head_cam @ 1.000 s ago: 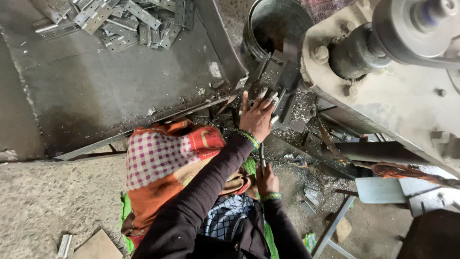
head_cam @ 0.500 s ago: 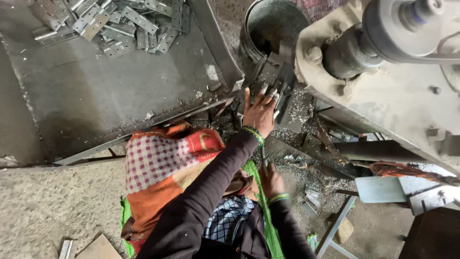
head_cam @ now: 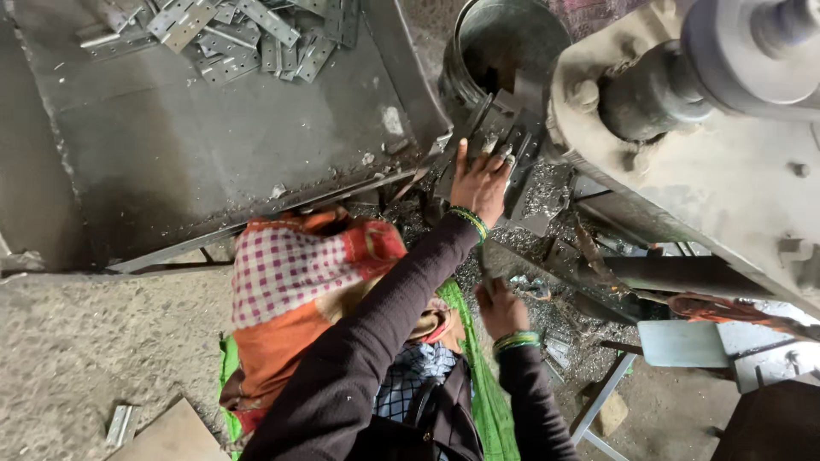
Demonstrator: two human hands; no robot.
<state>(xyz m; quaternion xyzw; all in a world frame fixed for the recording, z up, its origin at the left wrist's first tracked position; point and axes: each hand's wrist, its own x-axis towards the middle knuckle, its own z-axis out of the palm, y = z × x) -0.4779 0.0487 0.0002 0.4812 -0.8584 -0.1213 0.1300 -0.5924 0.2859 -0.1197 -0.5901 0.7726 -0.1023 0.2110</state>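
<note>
My left hand (head_cam: 478,183), in a dark sleeve with green bangles at the wrist, reaches up to the dark die block (head_cam: 500,128) of a press machine (head_cam: 726,162). Its fingertips pinch a small silvery metal piece (head_cam: 504,155) against the block, thumb held out to the left. My right hand (head_cam: 500,309), also bangled, sits lower near my lap. Its fingers are closed around a thin dark rod (head_cam: 483,266) that points up toward the die. Both hands are close together under the machine's big grey body.
A grey metal tray (head_cam: 213,145) at the upper left holds a heap of several flat perforated metal plates (head_cam: 231,38). A steel bucket (head_cam: 504,43) stands behind the die. Metal chips (head_cam: 555,307) litter the floor under the machine. Checked red and orange cloth (head_cam: 290,282) covers my lap.
My left hand stays on the die block, its fingers shifted slightly up it. My right hand keeps its place low by my lap. The view has drifted a little.
</note>
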